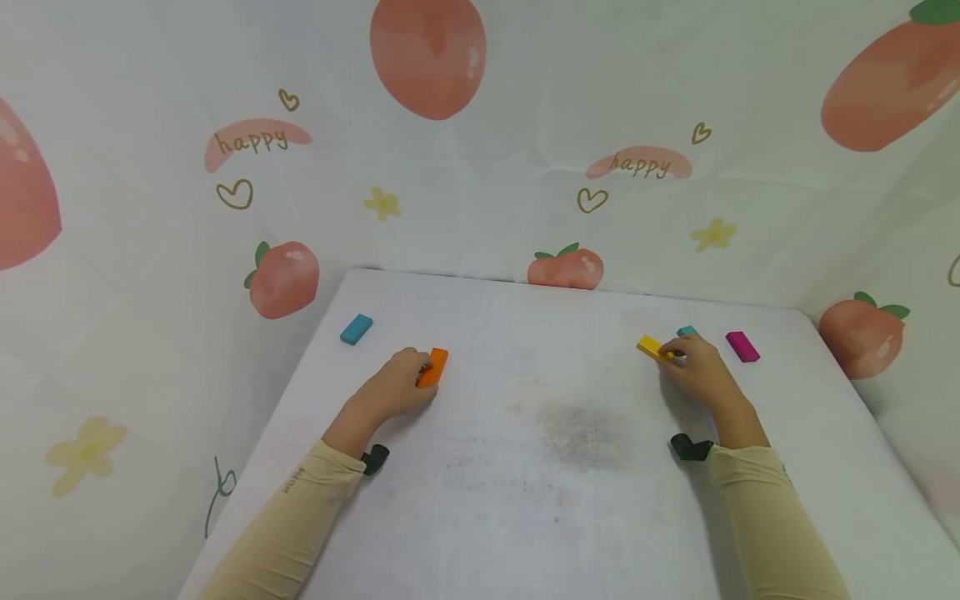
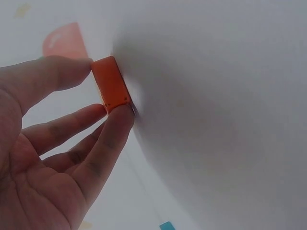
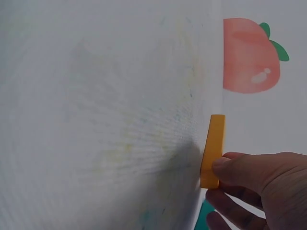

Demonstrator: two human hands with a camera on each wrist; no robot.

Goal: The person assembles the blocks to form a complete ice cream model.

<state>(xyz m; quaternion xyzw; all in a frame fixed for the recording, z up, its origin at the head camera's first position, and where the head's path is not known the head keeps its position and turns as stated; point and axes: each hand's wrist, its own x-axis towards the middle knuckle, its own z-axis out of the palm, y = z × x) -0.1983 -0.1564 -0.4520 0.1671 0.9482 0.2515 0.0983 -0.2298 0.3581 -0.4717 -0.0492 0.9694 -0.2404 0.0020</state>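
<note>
We judge both blocks light, rigid and smooth; pinch them across the narrow faces. Our left hand (image 1: 397,385) pinches the orange block (image 1: 432,367) on the left of the desk (image 1: 525,500), long axis pointing away from us. Our right hand (image 1: 701,371) pinches the yellow block (image 1: 651,347), long axis running left-back to right-front.
</note>
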